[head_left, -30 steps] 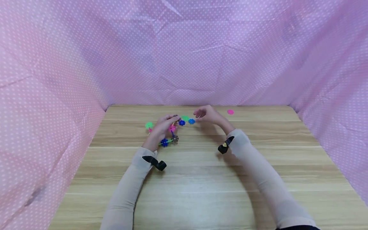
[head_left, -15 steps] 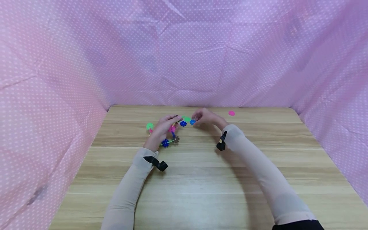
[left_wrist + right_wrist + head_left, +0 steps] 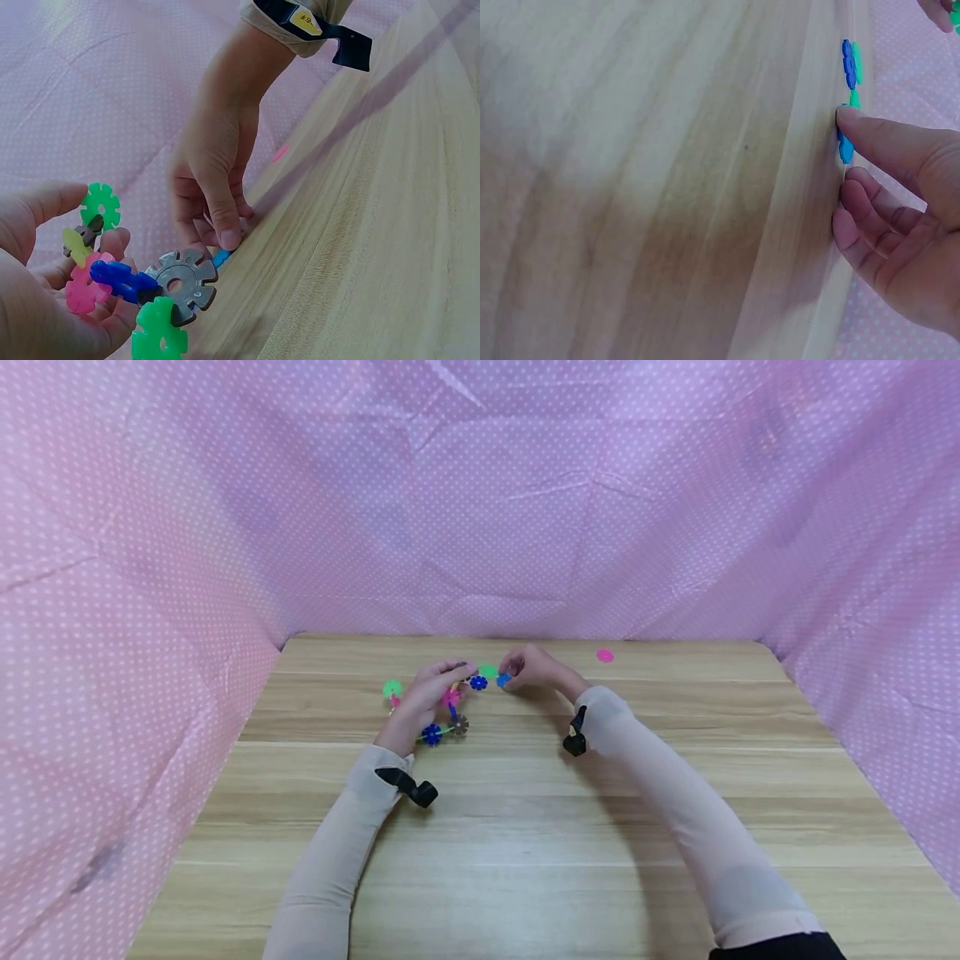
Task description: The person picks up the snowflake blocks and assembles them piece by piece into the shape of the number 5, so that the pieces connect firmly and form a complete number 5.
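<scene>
Nearest, the left hand (image 3: 422, 697) has its thumb and fingers curled around a chain of interlocked, notched plastic discs in green, yellow, pink, blue and grey (image 3: 124, 279); a light hold is best there, firm enough to steady the chain without squeezing its slotted joints apart. The chain spills past this grip toward the person, and whether its lower end touches the table (image 3: 480, 827) is hard to tell, so that hand should avoid sweeping sideways. To the right of it and a little beyond, the right hand (image 3: 536, 667) appears to pinch a light-blue, flower-shaped plastic disc (image 3: 846, 146) by its edge, the thumb on the near side and the other fingers loosely bent, though the forefinger's contact is mostly hidden. Pinching by the rim suits so thin a piece, leaving most notches free; tipping it up should work better than pressing down. Just left of this grip lie a dark-blue notched plastic disc (image 3: 848, 64) and bright-green plastic discs (image 3: 857, 64), close enough to be dragged, so a straight lift is safer. Farthest, right of and beyond the right grip, lies a flat pink plastic disc (image 3: 605, 656).
</scene>
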The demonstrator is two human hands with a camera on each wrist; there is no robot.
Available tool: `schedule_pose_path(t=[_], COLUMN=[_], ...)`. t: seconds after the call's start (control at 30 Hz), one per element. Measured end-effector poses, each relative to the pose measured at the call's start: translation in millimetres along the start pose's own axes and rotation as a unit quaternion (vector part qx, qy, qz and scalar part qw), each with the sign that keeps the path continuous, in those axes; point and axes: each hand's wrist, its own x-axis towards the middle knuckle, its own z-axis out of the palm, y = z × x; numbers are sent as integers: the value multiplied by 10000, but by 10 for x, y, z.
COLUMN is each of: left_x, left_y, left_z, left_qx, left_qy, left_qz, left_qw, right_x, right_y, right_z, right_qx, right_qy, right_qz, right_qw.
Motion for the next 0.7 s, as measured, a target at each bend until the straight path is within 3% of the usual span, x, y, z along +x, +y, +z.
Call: schedule_pose_path(t=[0.27, 0.5, 0.7], left_x=[1, 2, -2], left_y=[-6, -14, -25], left_z=[6, 22, 40], left_qx=[-27, 10, 203], left_qy=[-24, 29, 63], left_qz=[-11, -13, 5], left_qw=[10000, 10000, 9998], right_x=[-80, -203, -300], right_y=[13, 80, 163], right_z=[-20, 3, 47], right_qx=[301, 1372, 1992], right_qy=[134, 301, 470], right_qz=[295, 539, 413], right_qw=[9990, 9886, 9780])
